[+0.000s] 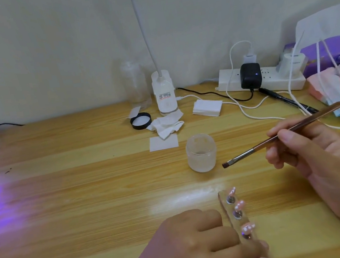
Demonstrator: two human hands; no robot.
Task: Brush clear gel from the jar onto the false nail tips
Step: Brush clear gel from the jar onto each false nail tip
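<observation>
Right hand (312, 152): grip clamped on brush (254, 148), thumb and fingers pinching mid-handle. Bristle end low, pointing left, in air just right of jar (201, 153), not touching. Jar open, upright on worktop (86, 195). Left hand (193, 241): grip curled round near end of clear strip (227, 210). Pink nail tips (239, 204) stood in row on strip, near jar. Black lid (141, 121) lay well behind jar, beside crumpled tissue (167, 124).

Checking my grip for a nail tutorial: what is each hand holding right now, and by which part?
The right hand pinches the gel brush at mid-handle, a little behind the ferrule. The left hand holds the clear nail-tip strip by its near end.
</observation>
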